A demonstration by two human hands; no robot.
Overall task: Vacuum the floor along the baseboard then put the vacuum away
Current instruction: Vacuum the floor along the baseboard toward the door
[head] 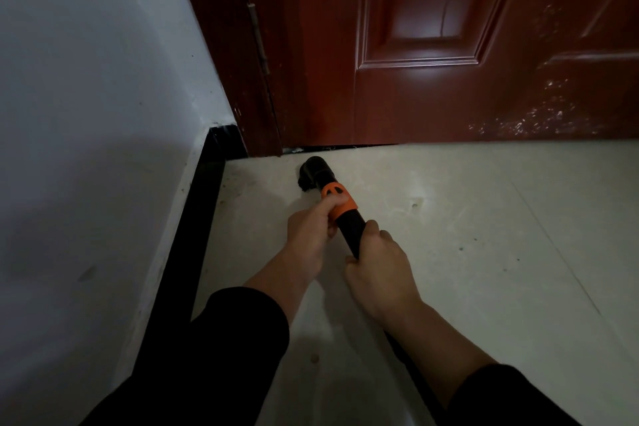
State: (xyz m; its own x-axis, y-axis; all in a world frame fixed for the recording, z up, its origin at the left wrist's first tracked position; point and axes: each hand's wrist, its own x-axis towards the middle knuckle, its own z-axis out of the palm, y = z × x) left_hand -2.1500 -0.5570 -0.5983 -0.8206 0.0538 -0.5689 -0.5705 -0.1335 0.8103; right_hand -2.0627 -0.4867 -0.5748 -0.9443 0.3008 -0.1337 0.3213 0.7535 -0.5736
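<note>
A black vacuum wand with an orange collar points toward the corner by the door. Its black nozzle rests on the pale tiled floor, a short way right of the black baseboard. My left hand grips the wand at the orange collar, thumb lying on the orange part. My right hand grips the black tube just behind it. The rest of the tube runs back under my right forearm and is mostly hidden.
A dark red wooden door and its frame stand shut straight ahead. A white wall runs along the left above the baseboard. Dust specks lie on the floor near the corner. Open floor stretches to the right.
</note>
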